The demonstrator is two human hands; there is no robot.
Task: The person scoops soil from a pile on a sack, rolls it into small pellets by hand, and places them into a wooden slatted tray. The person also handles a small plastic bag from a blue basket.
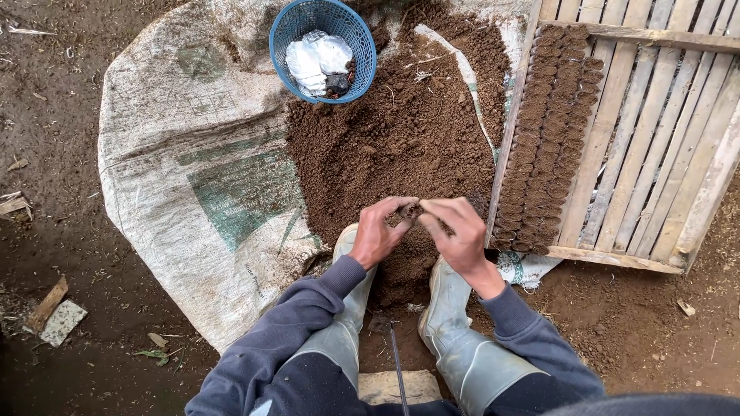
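While both hands met over the soil heap [401, 146], the left hand [375, 235] and right hand [461, 235] pinched a small soil-filled plug [414, 211] between the fingertips, grips narrow and closed on it. Heap lay on a woven plastic sack [193, 177] spread on the ground. On the slatted bamboo tray [655, 154], right of the heap, roughly three rows of filled soil plugs [547, 139] stood packed against its left edge; most slats remained bare. Judged early in the filling: plenty of loose soil left. Blue basket [324, 46] held white plastic pieces. Rubber boots [455, 323] flanked the heap.
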